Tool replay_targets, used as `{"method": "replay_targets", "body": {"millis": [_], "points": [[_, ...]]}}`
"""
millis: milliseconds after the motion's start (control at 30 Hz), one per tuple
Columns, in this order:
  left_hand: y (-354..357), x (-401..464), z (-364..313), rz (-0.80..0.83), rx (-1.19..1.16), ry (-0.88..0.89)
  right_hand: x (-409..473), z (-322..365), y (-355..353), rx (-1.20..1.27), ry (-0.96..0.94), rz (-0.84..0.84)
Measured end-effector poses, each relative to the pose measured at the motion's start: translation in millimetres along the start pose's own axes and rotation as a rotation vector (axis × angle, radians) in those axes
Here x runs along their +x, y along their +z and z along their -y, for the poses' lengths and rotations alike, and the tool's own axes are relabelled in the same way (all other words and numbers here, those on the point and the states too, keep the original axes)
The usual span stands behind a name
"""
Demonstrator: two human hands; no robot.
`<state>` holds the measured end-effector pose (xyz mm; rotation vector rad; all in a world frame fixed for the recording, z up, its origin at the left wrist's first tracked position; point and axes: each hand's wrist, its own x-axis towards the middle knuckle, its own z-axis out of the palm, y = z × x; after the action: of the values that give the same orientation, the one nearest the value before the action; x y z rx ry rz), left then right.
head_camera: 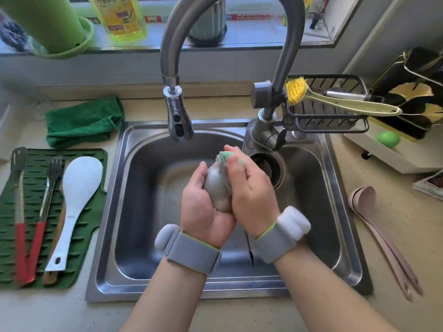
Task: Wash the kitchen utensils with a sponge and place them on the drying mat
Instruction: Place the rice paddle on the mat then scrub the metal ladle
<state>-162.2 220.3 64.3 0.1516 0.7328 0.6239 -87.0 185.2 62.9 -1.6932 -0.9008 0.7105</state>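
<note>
Over the steel sink [134, 212] my left hand [203, 209] cups the bowl of a metal spoon [219, 188], whose dark handle [249, 250] points down between my wrists. My right hand [251, 190] grips a green sponge [226, 158] against the spoon's bowl. On the green drying mat [79, 226] at the left lie red-handled tongs [24, 236], a white rice paddle [74, 200] and a wooden-handled utensil [55, 259] partly hidden under the paddle.
The tap head [178, 116] hangs over the sink, no water visible. Two pink ladles [381, 233] lie on the counter at the right. A wire rack [328, 109] holds a yellow brush [311, 97]. A folded green cloth [84, 122] and a detergent bottle [119, 17] stand behind.
</note>
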Motion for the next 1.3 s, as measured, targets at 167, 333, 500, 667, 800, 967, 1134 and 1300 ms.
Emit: {"method": "replay_targets", "body": {"millis": [167, 333, 500, 667, 800, 967, 1134, 1300], "points": [[-1, -2, -9, 0.013, -0.001, -0.047, -19, -8, 9, -0.283, -0.242, 0.168], [4, 1, -6, 0.047, 0.0, 0.01, -5, 9, 11, -0.106, -0.117, 0.012], [-7, -1, -6, 0.145, -0.029, -0.005, 1, 0, 8, -0.184, -0.112, 0.134], [-10, 4, -12, 0.147, -0.161, 0.022, -17, 11, 20, -0.208, -0.201, 0.094], [-14, -2, -20, 0.099, -0.223, 0.041, -26, -11, 10, -0.189, -0.249, 0.138], [-10, -1, -13, 0.052, -0.256, 0.115, -30, -6, 22, 0.004, -0.107, -0.019], [-16, -4, -24, 0.075, -0.282, 0.185, -31, -12, 24, -0.11, -0.134, 0.026], [-30, -5, -26, 0.006, -0.241, 0.165, -38, -26, 23, -0.191, -0.035, 0.11]]}}
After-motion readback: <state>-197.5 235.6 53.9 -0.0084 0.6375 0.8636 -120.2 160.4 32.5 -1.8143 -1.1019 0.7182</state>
